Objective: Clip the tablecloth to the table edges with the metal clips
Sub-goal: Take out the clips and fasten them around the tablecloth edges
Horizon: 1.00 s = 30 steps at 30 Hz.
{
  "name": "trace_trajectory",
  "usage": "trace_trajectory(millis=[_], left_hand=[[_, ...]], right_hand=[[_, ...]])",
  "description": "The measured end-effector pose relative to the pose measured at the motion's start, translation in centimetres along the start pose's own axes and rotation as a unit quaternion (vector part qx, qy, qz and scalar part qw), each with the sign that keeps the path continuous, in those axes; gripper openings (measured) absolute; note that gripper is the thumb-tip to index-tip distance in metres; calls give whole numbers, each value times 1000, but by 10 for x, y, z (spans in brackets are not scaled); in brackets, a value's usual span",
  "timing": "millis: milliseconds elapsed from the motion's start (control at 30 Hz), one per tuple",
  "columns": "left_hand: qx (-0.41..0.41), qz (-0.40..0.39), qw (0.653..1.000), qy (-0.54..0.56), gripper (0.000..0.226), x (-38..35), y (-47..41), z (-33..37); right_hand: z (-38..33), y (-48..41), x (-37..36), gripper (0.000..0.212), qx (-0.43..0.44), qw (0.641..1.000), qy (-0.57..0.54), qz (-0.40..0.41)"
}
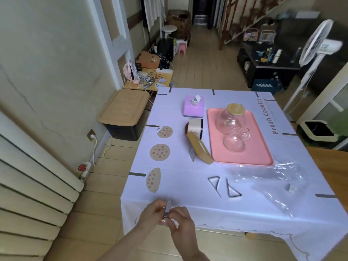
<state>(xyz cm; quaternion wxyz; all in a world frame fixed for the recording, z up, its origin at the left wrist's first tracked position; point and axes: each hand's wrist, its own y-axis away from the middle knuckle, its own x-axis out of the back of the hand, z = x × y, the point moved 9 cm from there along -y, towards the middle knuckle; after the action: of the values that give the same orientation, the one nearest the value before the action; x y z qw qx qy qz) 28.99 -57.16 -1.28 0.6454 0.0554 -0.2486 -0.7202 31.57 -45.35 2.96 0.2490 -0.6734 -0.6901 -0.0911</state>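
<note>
Left hand point(152, 213) and right hand point(182, 222) are pinching one metal clip point(167, 209) together over the edge of the tablecloth point(184, 187). Two spare clips point(214, 186) are lying just beyond them.

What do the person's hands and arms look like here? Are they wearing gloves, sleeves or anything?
No gloves: the left hand and right hand are bare. Both forearms are bare too, with no sleeve, watch or bracelet in view. A thin band, possibly a ring, shows on one of the right hand's fingers, too small to be sure.
</note>
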Motion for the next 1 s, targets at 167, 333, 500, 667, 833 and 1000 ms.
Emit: trace_trajectory(millis=[167, 333, 500, 667, 833, 1000], left_hand=[[-170, 108, 950, -237, 38, 57, -8, 6], [-296, 160, 865, -372, 40, 81, -17, 4], [-378, 128, 812, -425, 51, 77, -41, -9], [-440, 138, 769, -443, 51, 76, -44, -17], [-484, 175, 724, -460, 56, 75, -44, -20], [-511, 209, 699, -455, 52, 77, -44, -22]], right_hand=[[-2, -10, -44, 9, 20, 1000, 11, 6], [10, -23, -69, 9, 37, 998, -46, -12], [28, -37, -83, 10, 69, 992, -104, 6], [27, -40, -88, 8, 186, 978, -46, 78], [20, -35, -90, 15, 269, 944, 38, 187], [20, -28, -94, 16, 314, 922, 31, 226]])
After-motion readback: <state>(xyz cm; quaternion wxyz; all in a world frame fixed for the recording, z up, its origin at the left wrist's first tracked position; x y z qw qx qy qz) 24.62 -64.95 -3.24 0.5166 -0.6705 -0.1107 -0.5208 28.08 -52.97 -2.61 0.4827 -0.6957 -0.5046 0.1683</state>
